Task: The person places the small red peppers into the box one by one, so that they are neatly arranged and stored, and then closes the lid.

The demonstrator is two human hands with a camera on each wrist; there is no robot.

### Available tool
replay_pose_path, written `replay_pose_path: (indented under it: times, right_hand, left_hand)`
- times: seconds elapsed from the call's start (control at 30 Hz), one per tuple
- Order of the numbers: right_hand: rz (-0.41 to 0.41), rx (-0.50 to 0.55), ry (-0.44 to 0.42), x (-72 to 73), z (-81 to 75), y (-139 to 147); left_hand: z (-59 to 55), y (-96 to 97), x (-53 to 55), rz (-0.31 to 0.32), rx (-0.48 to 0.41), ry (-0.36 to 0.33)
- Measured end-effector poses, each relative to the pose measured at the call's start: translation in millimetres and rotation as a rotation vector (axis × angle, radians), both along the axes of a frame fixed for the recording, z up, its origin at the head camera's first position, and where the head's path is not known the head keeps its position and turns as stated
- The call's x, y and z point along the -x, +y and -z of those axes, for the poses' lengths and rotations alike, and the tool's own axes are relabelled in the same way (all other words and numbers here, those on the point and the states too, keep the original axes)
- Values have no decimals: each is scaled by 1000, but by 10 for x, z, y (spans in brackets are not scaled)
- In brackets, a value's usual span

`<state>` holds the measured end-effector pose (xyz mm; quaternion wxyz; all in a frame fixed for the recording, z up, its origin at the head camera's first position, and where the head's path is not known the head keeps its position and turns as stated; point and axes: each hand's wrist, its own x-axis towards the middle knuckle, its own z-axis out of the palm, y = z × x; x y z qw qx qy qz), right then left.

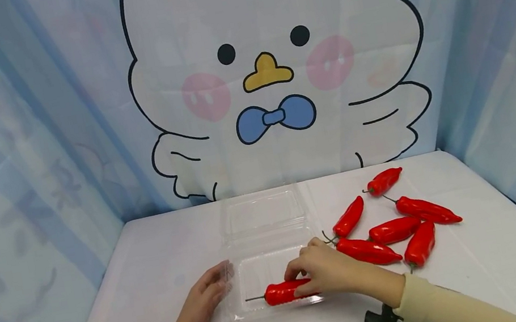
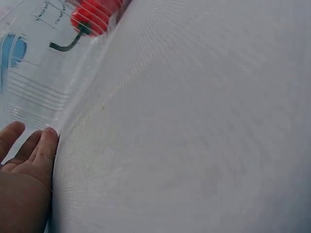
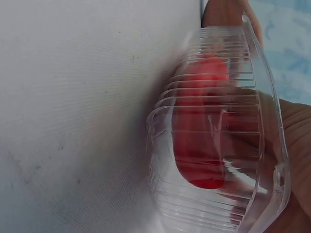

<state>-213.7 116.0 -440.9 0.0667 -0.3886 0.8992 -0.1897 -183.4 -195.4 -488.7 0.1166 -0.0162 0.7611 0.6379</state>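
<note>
A clear plastic clamshell box (image 1: 256, 270) lies opened on the table, its lid (image 1: 262, 212) folded back toward the curtain. My right hand (image 1: 325, 267) pinches a red chili pepper (image 1: 278, 294) between thumb and fingers, inside the near side of the box. Its stem points left. Through the ribbed wall in the right wrist view, the pepper (image 3: 199, 126) appears low in the box. My left hand (image 1: 205, 300) touches the box's left edge with fairly straight fingers; the left wrist view shows that hand (image 2: 29, 170) beside the clear wall.
Several more red peppers lie on the right of the white table (image 1: 151, 260), among them a long one (image 1: 367, 251) just beyond my right wrist. A black curved object (image 1: 382, 320) is by the right sleeve. Blue and white curtains (image 1: 31, 166) hang around the table.
</note>
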Motion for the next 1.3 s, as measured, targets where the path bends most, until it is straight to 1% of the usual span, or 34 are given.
replay_pose_path:
  times: [0.13, 0.5, 0.57, 0.73, 0.83, 0.97, 1.3]
  right_hand:
    - [2, 4, 3, -2, -5, -3]
    - [-26, 12, -23, 30, 8, 23]
    - [-25, 11, -23, 34, 7, 27]
    - [-13, 13, -26, 40, 10, 31]
    - [-9, 13, -36, 45, 20, 32]
    - [-17, 14, -40, 50, 28, 34]
    - [-67, -12, 7, 47, 40, 45]
  left_hand:
    - [4, 1, -5, -2, 23, 1]
    - [4, 16, 13, -17, -18, -3]
    - [2, 19, 12, -20, -32, -8]
    - [6, 24, 19, -25, -26, -15]
    - [7, 24, 21, -26, -38, -18]
    - [3, 17, 14, -23, -47, -15]
    - [-11, 7, -8, -8, -40, -3]
